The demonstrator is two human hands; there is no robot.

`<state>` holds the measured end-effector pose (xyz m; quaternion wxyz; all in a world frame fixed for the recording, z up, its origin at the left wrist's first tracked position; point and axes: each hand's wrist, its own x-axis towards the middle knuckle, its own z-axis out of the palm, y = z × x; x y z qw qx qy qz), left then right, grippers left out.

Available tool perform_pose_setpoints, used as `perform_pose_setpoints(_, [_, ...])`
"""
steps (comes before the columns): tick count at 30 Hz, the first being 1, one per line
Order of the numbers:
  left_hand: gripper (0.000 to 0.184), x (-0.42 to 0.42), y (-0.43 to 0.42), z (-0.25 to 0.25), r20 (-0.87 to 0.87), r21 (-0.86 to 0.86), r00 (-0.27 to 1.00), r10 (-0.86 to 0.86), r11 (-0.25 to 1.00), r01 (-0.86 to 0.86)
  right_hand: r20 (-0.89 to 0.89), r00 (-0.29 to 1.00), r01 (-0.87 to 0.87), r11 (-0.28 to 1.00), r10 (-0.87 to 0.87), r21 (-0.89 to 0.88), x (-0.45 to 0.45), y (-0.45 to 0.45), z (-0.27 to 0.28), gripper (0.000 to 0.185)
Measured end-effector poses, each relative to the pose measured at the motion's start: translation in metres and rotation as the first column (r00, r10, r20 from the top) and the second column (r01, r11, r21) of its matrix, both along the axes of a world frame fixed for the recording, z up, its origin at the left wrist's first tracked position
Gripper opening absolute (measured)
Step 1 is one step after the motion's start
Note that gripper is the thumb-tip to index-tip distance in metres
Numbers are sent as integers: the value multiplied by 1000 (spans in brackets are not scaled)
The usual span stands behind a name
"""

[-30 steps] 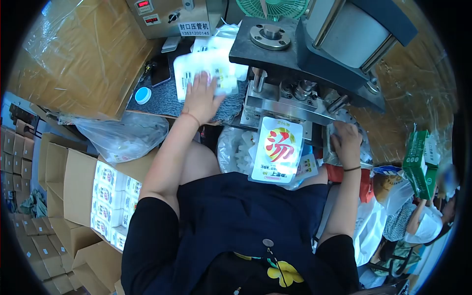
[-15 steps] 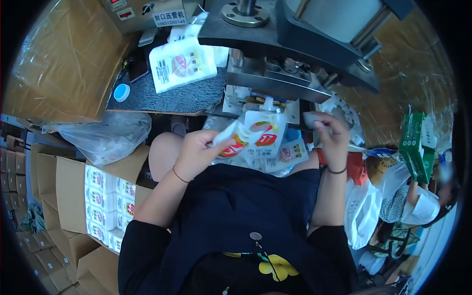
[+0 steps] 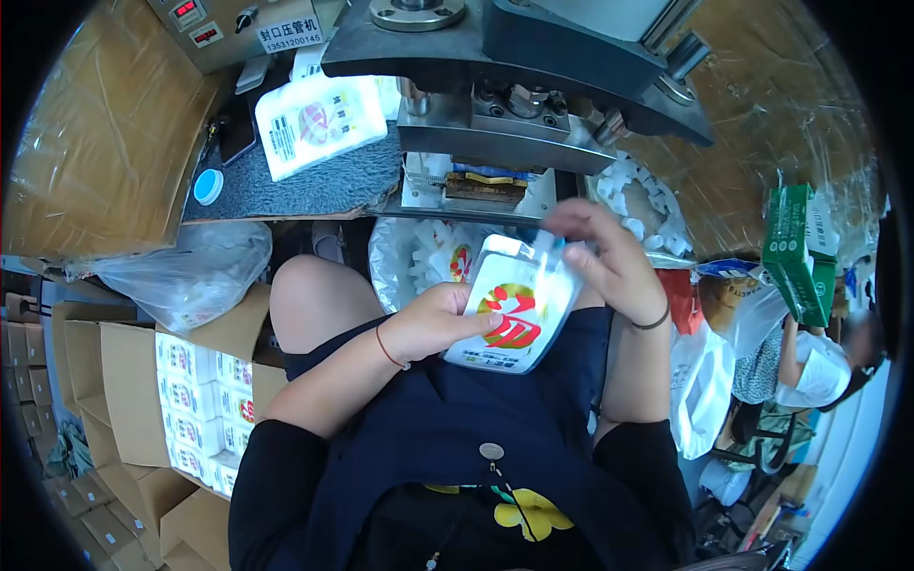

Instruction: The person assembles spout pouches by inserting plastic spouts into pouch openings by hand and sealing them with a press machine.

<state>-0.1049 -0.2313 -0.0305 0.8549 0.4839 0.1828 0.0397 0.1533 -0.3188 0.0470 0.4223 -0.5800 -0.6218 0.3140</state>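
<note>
My left hand (image 3: 443, 322) is closed on the side of a white pouch (image 3: 515, 312) with a red and green print, its thumb pressed across the front. The pouch is tilted over my lap, with its top edge towards the machine. At its upper right corner my right hand (image 3: 619, 262) pinches a small whitish spout (image 3: 546, 242). The spout touches the corner, but my fingers partly hide the join. Beyond the pouch, a clear plastic bag (image 3: 388, 249) of white spouts hangs between my knees and the machine.
A sealing press (image 3: 505, 143) stands ahead, with its control box (image 3: 214, 33) at left. A stack of pouches (image 3: 322, 124) and a blue cap (image 3: 208, 187) lie on a dark mat. An open carton (image 3: 133, 395) of pouches is left; a person (image 3: 814, 366) sits right.
My left hand has moved right and lower, and the pouch now faces me. My right hand has come left from beside the machine to the pouch's corner. The whole view has shifted slightly.
</note>
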Motion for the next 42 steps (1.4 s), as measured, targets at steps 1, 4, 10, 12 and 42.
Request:
perform_pose_setpoints(1, [33,1,1,-4,31,-27,999,-8,1000,9,288,944,149,986,-163,70,10,0,-1,36])
perform_pose_setpoints(4, [32,5,15,-7,40,-108,991,130,986,-125,736,532,292,907,-418,304,54,-2,-18,36])
perform_pose_setpoints(10, [31,18,60,4,-25,-207,970,244,948,-243,606,788,159,987,-110,-28,81,-10,-37,30])
perform_pose_setpoints(12, [31,23,61,-12,111,-65,935,337,941,-332,533,840,127,992,-99,-15,82,-16,-36,30])
perform_pose_setpoints(42, [24,-9,13,-2,-6,567,945,328,779,-266,-291,944,214,961,-157,178,-33,16,-12,22])
